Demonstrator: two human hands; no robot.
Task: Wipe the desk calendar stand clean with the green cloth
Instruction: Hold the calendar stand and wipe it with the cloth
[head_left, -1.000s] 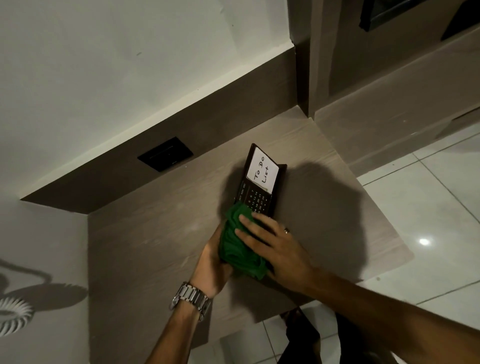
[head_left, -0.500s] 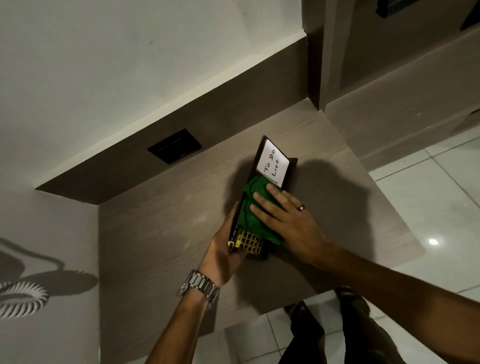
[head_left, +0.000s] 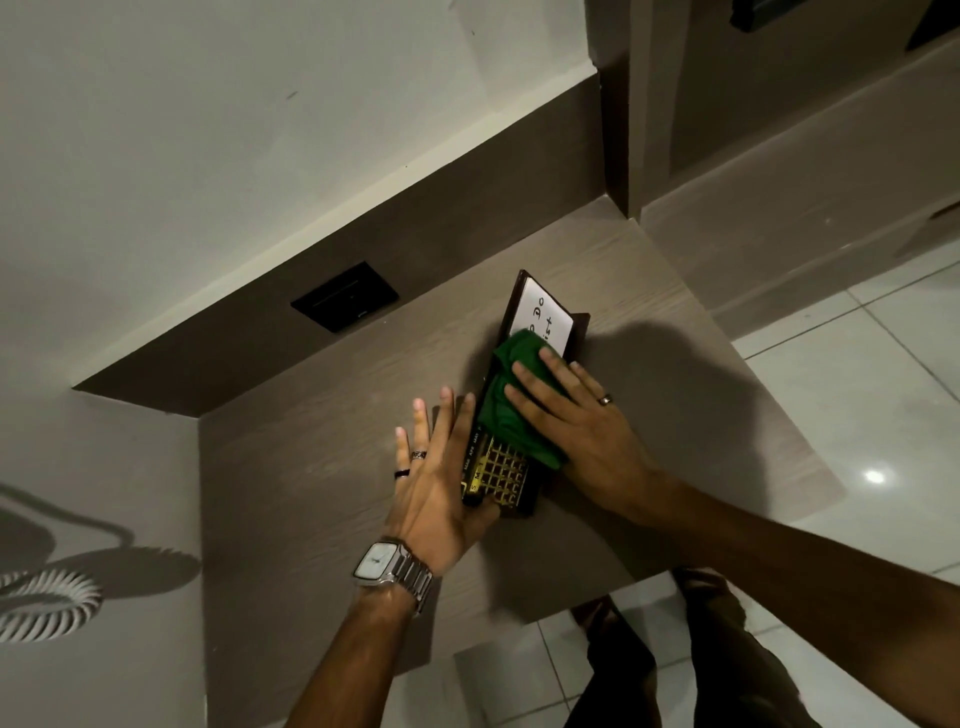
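Note:
The dark desk calendar stand (head_left: 500, 477) lies flat on the wooden desk (head_left: 311, 467), with a gold date grid at its near end and a white "To Do List" card (head_left: 545, 318) at its far end. The green cloth (head_left: 506, 400) covers the middle of the stand. My right hand (head_left: 576, 415) presses flat on the cloth, fingers spread. My left hand (head_left: 441, 478) rests against the stand's left edge with fingers stretched out and the thumb at its near corner, bracing it.
A black wall socket plate (head_left: 345, 297) sits on the dark back panel behind the desk. A white coiled cord (head_left: 47, 603) lies on the surface at the far left. Tiled floor (head_left: 857, 395) lies past the desk's right and front edges.
My right hand has slid the green cloth up the stand toward the white card, uncovering the gold grid. My left hand has opened out, fingers now straight along the stand's left edge.

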